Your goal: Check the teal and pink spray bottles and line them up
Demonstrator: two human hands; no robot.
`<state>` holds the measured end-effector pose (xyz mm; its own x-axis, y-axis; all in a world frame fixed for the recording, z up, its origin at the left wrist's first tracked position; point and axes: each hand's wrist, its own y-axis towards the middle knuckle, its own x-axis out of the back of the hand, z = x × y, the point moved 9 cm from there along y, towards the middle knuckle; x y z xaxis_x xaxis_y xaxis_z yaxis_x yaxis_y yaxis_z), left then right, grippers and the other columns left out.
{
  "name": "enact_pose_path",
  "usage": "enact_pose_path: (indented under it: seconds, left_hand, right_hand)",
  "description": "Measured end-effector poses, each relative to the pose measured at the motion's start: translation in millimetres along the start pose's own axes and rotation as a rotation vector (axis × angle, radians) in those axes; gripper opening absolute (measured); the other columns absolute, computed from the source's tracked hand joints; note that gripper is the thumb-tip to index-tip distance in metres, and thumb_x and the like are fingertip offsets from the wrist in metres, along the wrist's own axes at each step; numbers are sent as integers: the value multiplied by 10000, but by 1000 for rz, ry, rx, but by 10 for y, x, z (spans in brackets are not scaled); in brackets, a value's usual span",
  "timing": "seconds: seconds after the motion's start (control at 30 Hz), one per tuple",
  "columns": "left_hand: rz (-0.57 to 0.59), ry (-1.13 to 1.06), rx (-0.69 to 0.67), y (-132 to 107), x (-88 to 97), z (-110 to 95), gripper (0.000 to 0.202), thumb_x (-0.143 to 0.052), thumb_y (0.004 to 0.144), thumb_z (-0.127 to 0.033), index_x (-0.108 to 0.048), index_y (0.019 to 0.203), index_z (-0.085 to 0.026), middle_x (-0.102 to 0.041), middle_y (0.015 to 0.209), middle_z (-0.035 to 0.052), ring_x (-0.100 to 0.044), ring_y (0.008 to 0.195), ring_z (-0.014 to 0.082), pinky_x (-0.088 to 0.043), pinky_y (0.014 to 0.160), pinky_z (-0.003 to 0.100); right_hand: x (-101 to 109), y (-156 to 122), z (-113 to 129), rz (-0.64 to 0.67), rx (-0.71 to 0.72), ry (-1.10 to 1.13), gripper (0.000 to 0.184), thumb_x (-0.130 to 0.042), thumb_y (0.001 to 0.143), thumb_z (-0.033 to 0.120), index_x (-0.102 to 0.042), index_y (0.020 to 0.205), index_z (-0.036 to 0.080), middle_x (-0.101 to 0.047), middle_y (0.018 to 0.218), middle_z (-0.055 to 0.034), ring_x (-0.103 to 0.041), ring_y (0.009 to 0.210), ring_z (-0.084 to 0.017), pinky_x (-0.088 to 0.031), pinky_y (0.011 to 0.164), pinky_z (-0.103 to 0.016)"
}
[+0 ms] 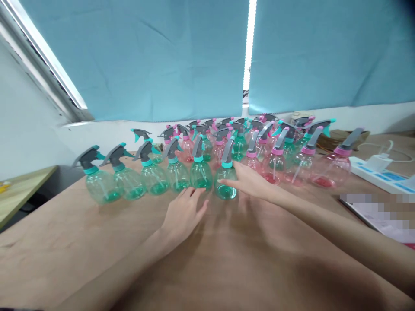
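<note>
A green spray bottle (226,190) with a grey trigger head and turquoise collar stands upright on the table. My right hand (248,180) is wrapped round its right side, the thumb across the front. Just left of it is another green spray bottle (201,172). My left hand (186,209) is in front of that one, fingers apart and fingertips close to its base; whether they touch it I cannot tell. Several more green bottles (154,178) continue the front row leftward. To the right of my right hand stand several pink spray bottles (301,168).
Behind the front row is a crowd of mixed pink and green bottles (218,151). A white power strip (372,170) with a plugged-in charger and a flat pixelated item (382,216) lie at the right. A lower wooden surface (29,185) stands left, blue curtains (168,60) behind.
</note>
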<state>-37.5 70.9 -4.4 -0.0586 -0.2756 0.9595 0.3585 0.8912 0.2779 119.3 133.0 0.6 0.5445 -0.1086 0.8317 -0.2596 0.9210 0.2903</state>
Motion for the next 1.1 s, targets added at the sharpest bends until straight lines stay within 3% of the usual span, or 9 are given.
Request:
enact_pose_path:
  seconds: [0.13, 0.23, 0.37, 0.5, 0.7, 0.8, 0.9, 1.0, 1.1]
  left_hand:
    - [38, 46, -14, 157, -144, 8, 410, -372, 956, -294, -460, 1351, -229, -702, 959, 57, -685, 795, 240, -455, 559, 286]
    - [78, 84, -74, 271, -253, -43, 448, -377, 953, -297, -410, 1399, -273, -714, 910, 61, -695, 765, 250, -443, 564, 280]
    - [95, 120, -84, 354, -365, -65, 470, -367, 953, -308, -397, 1416, -238, -723, 857, 99, -696, 723, 283, -454, 572, 307]
    - [99, 123, -52, 391, -445, -31, 498, -383, 942, -286, -369, 1434, -206, -725, 813, 128, -696, 725, 304, -472, 594, 331]
    - [90, 33, -28, 399, -487, -29, 523, -419, 923, -266, -363, 1437, -191, -723, 811, 141, -693, 717, 313, -490, 615, 362]
    - [60, -85, -44, 365, -401, -87, 442, -407, 932, -274, -482, 1357, -180, -722, 900, 136, -690, 794, 306, -505, 668, 380]
    - [3, -261, -71, 319, -187, -176, 370, -315, 976, -311, -594, 1188, -192, -692, 1080, 90, -655, 971, 238, -505, 808, 347]
    - [-34, -431, -110, 298, 67, -307, 383, -281, 986, -393, -552, 1187, -211, -651, 1178, 56, -623, 1048, 181, -511, 847, 298]
    - [-31, -770, -210, 304, 280, -526, 460, -512, 890, -424, -457, 1286, -197, -551, 1330, 91, -555, 1166, 224, -475, 949, 368]
  right_hand:
    - [22, -156, 52, 10, 44, 9, 557, -573, 829, 539, -472, 1203, 139, -622, 1133, -180, -605, 1045, -344, -487, 816, -462]
    - [81, -294, 100, 21, 101, 24, 572, -572, 834, 527, -445, 1260, 167, -609, 1188, -163, -598, 1070, -340, -483, 834, -460]
    - [181, -456, 44, 41, 65, 25, 685, -577, 817, 544, -360, 1340, 159, -568, 1264, -179, -582, 1097, -365, -494, 813, -471]
    - [254, -557, 2, 55, 45, -4, 587, -567, 821, 536, -435, 1275, 188, -574, 1262, -161, -584, 1096, -367, -492, 822, -475]
    - [281, -594, 17, 69, 30, -29, 600, -550, 831, 557, -421, 1279, 180, -571, 1258, -167, -590, 1085, -366, -499, 811, -472]
    - [278, -595, 31, 63, 19, -29, 638, -535, 834, 580, -405, 1302, 167, -599, 1211, -173, -594, 1081, -359, -506, 804, -462]
    - [273, -612, 33, 38, 11, -67, 744, -532, 809, 632, -369, 1337, 134, -578, 1238, -205, -578, 1099, -380, -505, 801, -485]
    - [240, -655, 65, 19, 48, -75, 754, -533, 775, 683, -417, 1289, 144, -557, 1261, -200, -573, 1099, -380, -512, 790, -477]
    - [206, -717, 113, -22, 100, -30, 692, -536, 751, 708, -472, 1202, 187, -589, 1187, -155, -603, 1027, -348, -523, 735, -438]
